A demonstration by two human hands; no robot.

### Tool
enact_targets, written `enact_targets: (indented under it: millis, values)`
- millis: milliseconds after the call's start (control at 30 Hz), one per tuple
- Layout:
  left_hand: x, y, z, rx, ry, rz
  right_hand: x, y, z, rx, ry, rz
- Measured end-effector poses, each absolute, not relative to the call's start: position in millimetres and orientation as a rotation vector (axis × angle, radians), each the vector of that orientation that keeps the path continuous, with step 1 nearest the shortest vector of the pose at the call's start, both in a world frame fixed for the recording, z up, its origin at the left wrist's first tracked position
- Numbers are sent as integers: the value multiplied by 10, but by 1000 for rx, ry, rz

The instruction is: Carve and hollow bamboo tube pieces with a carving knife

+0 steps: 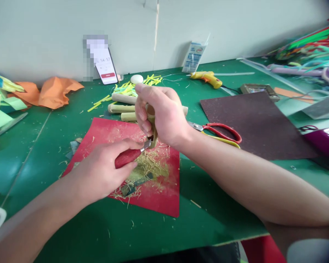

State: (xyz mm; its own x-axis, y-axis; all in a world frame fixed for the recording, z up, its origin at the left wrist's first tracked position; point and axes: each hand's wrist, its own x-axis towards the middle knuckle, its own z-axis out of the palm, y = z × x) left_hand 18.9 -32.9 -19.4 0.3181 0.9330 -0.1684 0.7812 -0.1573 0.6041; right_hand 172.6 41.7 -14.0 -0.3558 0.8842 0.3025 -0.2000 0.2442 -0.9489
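My left hand [109, 164] is closed around the red wooden handle of a carving knife [128, 157]. Its short metal blade meets the lower end of a bamboo piece [152, 137]. That piece stands roughly upright in my right hand [164, 113], whose fingers wrap round it and hide part of it. Both hands are above a red sheet [170, 197] strewn with pale shavings [150, 166] and fine dust. A dark, dusty strip [135, 185] lies among the shavings. Just behind my right hand rest several cut bamboo pieces [122, 109].
Red-handled scissors [222, 132] lie by my right forearm, partly on a dark brown sheet [244, 120]. Farther back are a yellow glue gun [207, 78], a drink carton [194, 56] and a phone [105, 65] leaning on the wall. Orange paper [57, 92] sits at the left.
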Motion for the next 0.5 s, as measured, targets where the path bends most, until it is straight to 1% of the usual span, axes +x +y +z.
enact_targets:
  millis: [500]
  values:
    - [244, -308, -306, 1964, 1468, 460, 1730, 392, -162, -607, -1427, 1299]
